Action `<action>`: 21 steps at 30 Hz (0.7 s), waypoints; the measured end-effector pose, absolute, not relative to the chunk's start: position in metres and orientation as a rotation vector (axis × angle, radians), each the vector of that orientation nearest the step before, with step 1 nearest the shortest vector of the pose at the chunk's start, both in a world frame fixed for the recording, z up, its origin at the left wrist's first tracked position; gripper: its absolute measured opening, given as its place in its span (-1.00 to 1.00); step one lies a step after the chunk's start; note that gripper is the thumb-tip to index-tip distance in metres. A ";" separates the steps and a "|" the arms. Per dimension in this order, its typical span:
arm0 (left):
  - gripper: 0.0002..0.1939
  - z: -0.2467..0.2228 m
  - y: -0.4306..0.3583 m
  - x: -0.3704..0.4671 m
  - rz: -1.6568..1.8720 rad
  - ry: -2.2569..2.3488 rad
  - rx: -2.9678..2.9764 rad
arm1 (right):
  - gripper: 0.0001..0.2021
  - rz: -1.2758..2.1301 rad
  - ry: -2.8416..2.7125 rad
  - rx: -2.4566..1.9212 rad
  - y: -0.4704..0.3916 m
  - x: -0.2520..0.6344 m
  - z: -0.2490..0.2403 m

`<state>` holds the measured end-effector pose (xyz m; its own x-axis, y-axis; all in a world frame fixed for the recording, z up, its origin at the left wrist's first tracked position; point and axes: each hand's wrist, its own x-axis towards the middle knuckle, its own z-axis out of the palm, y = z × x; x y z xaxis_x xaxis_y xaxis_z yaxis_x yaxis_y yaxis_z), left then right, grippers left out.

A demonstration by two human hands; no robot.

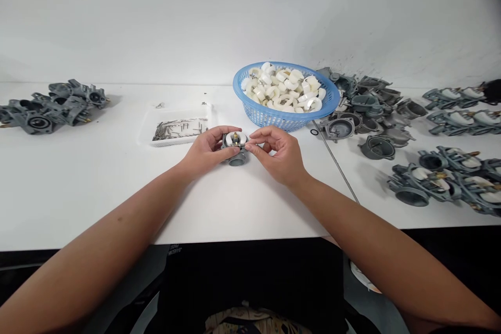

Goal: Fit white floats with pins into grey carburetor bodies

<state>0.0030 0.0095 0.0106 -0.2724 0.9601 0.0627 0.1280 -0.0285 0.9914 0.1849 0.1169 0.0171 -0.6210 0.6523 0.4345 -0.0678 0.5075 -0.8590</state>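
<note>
A grey metal carburetor body with a white float and a brass piece in its top rests on the white table between my hands. My left hand grips its left side, thumb across the near edge. At its right edge is my right hand, with thumb and index finger pinched close together; anything between those fingertips is too small to make out. The right hand's other fingers are curled.
A white tray of thin metal pins lies behind my left hand. Behind my right hand stands a blue basket of white floats. Grey bowls and carburetor bodies with floats spread rightward; more bodies sit far left.
</note>
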 end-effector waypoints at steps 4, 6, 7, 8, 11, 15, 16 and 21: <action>-0.43 0.012 0.008 0.002 1.356 1.549 1.202 | -0.89 1.045 -1.945 -0.463 0.111 0.184 0.019; -0.43 0.014 0.007 0.003 1.338 1.592 1.219 | -0.89 0.982 -1.951 -0.445 0.109 0.183 0.019; -0.45 0.014 0.007 0.003 1.336 1.609 1.231 | -0.88 0.963 -1.958 -0.435 0.109 0.183 0.019; -0.46 0.015 0.006 0.003 1.337 1.623 1.242 | -0.87 0.949 -1.963 -0.427 0.109 0.182 0.019; -0.47 0.016 0.006 0.004 1.337 1.632 1.263 | -0.91 0.943 -1.993 -0.412 0.112 0.183 0.020; -0.44 0.016 0.007 0.003 1.353 1.558 1.251 | -0.95 0.995 -2.089 -0.379 0.118 0.189 0.025; -0.44 0.015 0.007 0.003 1.362 1.544 1.247 | -0.97 0.999 -2.112 -0.369 0.119 0.190 0.026; -0.45 0.015 0.007 0.002 1.356 1.553 1.246 | -0.92 0.990 -2.170 -0.346 0.122 0.196 0.030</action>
<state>0.0022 0.0071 0.0149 -0.2766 0.9579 0.0764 0.2048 -0.0189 0.9786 0.1958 0.1220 0.0304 -0.7086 0.4997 0.4981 -0.0488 0.6696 -0.7411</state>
